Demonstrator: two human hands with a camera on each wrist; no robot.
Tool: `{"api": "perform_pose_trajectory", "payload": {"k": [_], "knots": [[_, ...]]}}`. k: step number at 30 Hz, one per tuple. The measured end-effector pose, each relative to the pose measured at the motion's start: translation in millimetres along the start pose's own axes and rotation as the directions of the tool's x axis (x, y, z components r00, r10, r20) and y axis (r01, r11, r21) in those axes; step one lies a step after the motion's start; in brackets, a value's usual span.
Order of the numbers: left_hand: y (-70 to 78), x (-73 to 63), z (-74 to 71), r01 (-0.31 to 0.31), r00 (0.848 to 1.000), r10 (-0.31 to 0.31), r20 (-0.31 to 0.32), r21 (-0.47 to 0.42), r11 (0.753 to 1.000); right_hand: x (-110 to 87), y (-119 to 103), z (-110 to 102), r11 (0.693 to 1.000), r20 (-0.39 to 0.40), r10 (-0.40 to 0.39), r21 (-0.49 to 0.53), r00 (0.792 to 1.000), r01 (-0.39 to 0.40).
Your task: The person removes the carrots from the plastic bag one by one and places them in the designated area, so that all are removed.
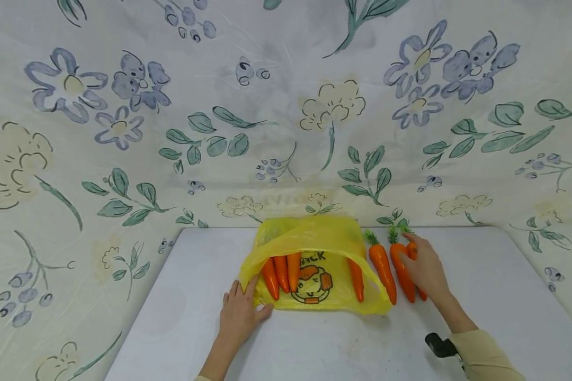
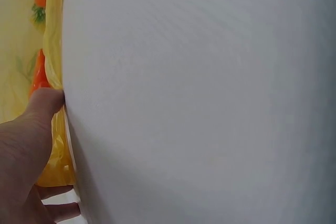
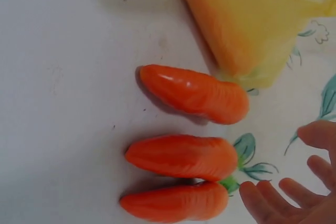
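A yellow plastic bag (image 1: 352, 233), printed with a cartoon face, lies with its mouth facing me. Through the mouth show three orange toy carrots (image 1: 281, 275) at the left and another carrot (image 1: 356, 280) at the right. My left hand (image 1: 240, 312) rests at the bag's lower left corner, fingers extended, thumb (image 2: 47, 100) over its lower rim. Right of the bag, three carrots with green tops lie side by side: a near carrot (image 3: 194, 95), a middle carrot (image 3: 181, 156) and an outer carrot (image 3: 176, 203). My right hand (image 1: 424, 270) hovers over the outer two, fingers spread around nothing.
The white table (image 1: 171, 296) runs back to a wall covered in floral cloth (image 1: 286, 132). A black device (image 1: 440, 345) sits at my right wrist, by the beige sleeve (image 1: 481, 354).
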State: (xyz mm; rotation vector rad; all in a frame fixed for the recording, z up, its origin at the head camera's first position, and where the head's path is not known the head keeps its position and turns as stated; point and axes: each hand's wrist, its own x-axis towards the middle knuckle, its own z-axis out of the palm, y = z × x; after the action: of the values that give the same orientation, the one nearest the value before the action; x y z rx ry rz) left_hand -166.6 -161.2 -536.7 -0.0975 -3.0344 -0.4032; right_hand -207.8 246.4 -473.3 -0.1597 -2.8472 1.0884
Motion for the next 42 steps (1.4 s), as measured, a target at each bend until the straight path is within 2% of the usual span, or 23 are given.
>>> {"api": "perform_pose_trajectory", "payload": {"k": [4, 12, 19, 26, 33, 42], "knots": [[0.1, 0.5, -0.7, 0.001, 1.0, -0.001, 0.009, 0.002, 1.0, -0.9, -3, 2, 0.999, 0.004, -0.023, 0.025, 1.0, 0.023], [0.6, 0.9, 0.1, 0.012, 1.0, -0.012, 0.024, -0.002, 1.0, -2.9, -11, 9, 0.997, 0.031, -0.021, 0.077, 0.999, 0.019], [0.4, -0.3, 1.2, 0.004, 1.0, -0.004, 0.007, -0.006, 1.0, -6.3, -22, 14, 0.994, 0.036, -0.04, 0.107, 0.999, 0.036], [0.0, -0.7, 0.4, -0.003, 1.0, 0.003, -0.002, -0.002, 1.0, -11.4, -35, 17, 0.985, 0.01, -0.123, 0.123, 0.992, 0.121], [-0.3, -1.0, 0.7, -0.012, 1.0, 0.012, -0.015, -0.004, 1.0, -16.5, -56, 19, 0.983, 0.014, -0.131, 0.129, 0.991, 0.128], [-0.3, -0.9, 1.2, -0.021, 1.0, 0.02, -0.023, -0.009, 1.0, -22.1, -70, 20, 0.976, -0.002, -0.18, 0.125, 0.984, 0.178]]}}
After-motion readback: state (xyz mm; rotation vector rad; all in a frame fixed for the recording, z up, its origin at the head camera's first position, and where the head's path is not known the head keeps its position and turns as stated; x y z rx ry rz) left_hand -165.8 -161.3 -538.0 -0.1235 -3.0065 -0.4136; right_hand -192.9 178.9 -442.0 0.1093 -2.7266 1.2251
